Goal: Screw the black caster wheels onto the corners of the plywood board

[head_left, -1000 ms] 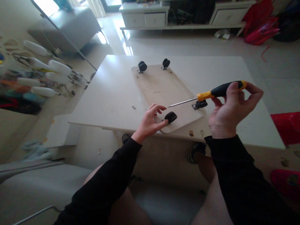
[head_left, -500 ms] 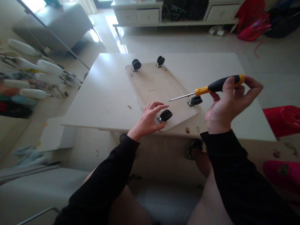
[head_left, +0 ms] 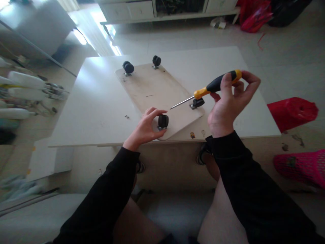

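My left hand [head_left: 145, 128] curves around a black caster [head_left: 163, 121] at the near corner of a pale rounded board [head_left: 154, 83]. Its thumb is at the caster's base, while the index finger stretches past the wheel with a slight gap. My right hand [head_left: 230, 103] is closed on the black and yellow handle of a screwdriver [head_left: 215, 84]. The screwdriver slants down to the left, its tip close to my left index fingertip and apart from the caster. Other casters stand at the board's far left [head_left: 128, 67], far right [head_left: 156, 61] and right [head_left: 198, 102] corners.
The board lies on a white table [head_left: 83, 101]. Small metal pieces [head_left: 127, 117] lie left of it; a small yellow figure [head_left: 192, 135] and a keyring-like piece [head_left: 203, 133] lie near the front edge. A red stool-like object [head_left: 291, 112] stands right of the table.
The view has shifted, so the table and both hands appear farther left. The caster by my left hand has turned and now stands more upright. The screwdriver stays in my right hand.
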Available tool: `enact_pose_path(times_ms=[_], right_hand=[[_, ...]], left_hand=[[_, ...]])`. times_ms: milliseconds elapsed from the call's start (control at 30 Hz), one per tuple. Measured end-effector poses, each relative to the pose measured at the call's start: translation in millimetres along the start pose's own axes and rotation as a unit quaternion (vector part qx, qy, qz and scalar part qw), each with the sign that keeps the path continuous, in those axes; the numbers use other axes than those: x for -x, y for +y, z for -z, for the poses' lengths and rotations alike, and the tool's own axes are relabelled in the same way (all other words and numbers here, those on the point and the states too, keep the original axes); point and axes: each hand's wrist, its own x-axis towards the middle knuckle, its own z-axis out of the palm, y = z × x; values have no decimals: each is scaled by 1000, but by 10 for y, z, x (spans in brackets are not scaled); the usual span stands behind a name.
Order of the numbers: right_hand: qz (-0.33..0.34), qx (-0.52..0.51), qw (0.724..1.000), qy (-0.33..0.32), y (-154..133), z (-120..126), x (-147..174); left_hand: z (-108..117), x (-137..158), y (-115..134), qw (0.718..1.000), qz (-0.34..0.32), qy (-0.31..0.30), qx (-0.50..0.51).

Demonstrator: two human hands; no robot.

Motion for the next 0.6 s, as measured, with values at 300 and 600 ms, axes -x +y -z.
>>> enact_pose_path(times_ms=[300,600], right_hand=[[51,73,993,-76,155,-54,64],[18,29,992,-125,102,-138,172]], left_hand=[[55,35,-96,999,41,11,-7],[43,52,-210,998,46,37,12]])
